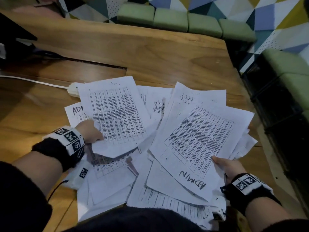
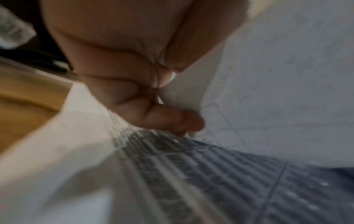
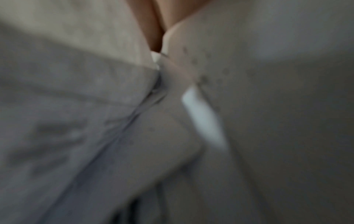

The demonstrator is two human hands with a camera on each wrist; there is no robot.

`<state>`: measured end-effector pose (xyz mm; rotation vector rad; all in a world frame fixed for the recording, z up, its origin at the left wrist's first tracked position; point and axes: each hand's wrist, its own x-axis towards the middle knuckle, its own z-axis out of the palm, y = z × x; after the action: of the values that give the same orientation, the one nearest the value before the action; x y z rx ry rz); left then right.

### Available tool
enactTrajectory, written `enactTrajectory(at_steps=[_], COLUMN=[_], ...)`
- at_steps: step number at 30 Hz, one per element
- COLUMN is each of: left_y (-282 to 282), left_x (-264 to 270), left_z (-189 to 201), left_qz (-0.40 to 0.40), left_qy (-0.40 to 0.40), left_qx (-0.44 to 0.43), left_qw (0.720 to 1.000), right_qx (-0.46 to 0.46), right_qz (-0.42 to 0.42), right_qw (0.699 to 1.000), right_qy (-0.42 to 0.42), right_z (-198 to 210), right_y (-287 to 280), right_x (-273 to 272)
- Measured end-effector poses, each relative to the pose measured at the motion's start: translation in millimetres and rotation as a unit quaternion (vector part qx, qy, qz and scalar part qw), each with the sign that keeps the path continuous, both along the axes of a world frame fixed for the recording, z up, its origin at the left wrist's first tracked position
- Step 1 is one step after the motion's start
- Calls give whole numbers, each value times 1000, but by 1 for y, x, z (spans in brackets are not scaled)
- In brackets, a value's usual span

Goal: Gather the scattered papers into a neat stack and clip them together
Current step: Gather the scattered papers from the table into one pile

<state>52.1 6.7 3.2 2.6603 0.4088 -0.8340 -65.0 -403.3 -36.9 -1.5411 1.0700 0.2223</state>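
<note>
Several printed sheets with tables lie scattered over the wooden table (image 1: 158,52). My left hand (image 1: 91,131) pinches the lower left edge of one printed sheet (image 1: 115,114), thumb on top; the left wrist view shows curled fingers (image 2: 168,121) under that paper (image 2: 287,75). My right hand (image 1: 225,166) grips the lower right edge of a sheaf topped by a sheet marked ADMIN (image 1: 195,148). The right wrist view is blurred, showing only paper (image 3: 95,121) and a bit of skin. A paper clip (image 1: 80,152) hangs by my left wrist band.
A white power strip (image 1: 73,91) with its cable lies at the papers' far left edge. Dark equipment (image 1: 15,34) sits at the table's far left. Green cushioned seats (image 1: 184,22) line the far side, and a dark frame (image 1: 275,106) stands right of the table.
</note>
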Motion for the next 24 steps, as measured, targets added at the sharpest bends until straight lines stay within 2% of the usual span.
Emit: enactTrajectory(at_steps=[2,4,6,8,10,13,16,18,21,22,24], left_y=[8,17,23,25,21,7,-3,-9,-13,-14,-18], left_x=[-3,-2,-3,-5,-3,0,-3,-9,-10,-9,-6], left_z=[-3,-8,-13,-14,-12,-10,-15,-13,-9,-7,-1], left_qz=[33,101,179,218,221,188,212,230,319,335,313], left_qy=[-20,-49,-67,-73,-81,-138,-237,-267,-249,-229,-157], left_qx=[24,13,-13,-21,-39,-94,-174,-204,-216,-207,-185], left_qw=[999,994,982,973,971,968,932,913,889,890,918], right_qx=[5,-10,-17,-12,-4,-11,-25,-34,-38,-24,-20], right_qz=[-1,-5,-10,-9,-3,-5,-10,4,-21,-23,-11], right_qw=[1000,1000,1000,1000,1000,1000,999,999,999,999,999], right_qy=[4,12,16,19,19,22,23,25,21,11,33], right_z=[5,0,-20,-46,-39,-19,-6,-9,-12,-13,-17], right_y=[4,3,-9,-27,-24,-12,-3,-6,-6,-7,-9], right_x=[1,2,3,5,4,5,6,8,9,10,9])
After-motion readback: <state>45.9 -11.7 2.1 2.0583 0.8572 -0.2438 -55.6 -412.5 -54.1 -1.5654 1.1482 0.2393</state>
